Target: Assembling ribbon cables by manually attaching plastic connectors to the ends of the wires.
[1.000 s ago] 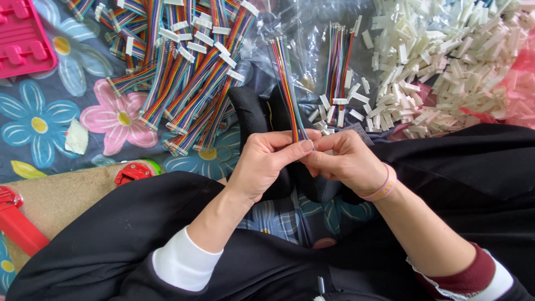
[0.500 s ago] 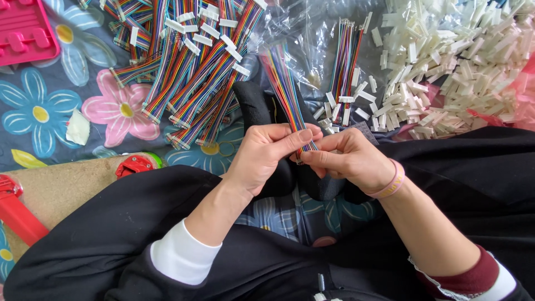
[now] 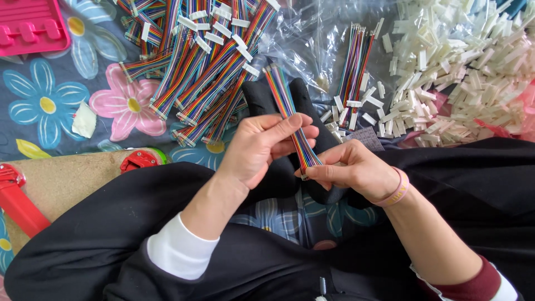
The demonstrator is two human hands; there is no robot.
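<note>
Cable pile [image 3: 206, 72] left, connector heap [image 3: 462, 72] right, wire bundle [image 3: 354, 61] between

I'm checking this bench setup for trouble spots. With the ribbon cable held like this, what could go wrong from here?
1. The left hand and right hand pinch only the lower part of the rainbow ribbon cable; its free upper end could sag into the pile of finished cables and tangle.
2. The loose white connectors lie heaped close by, so a sleeve might scatter them.
</note>
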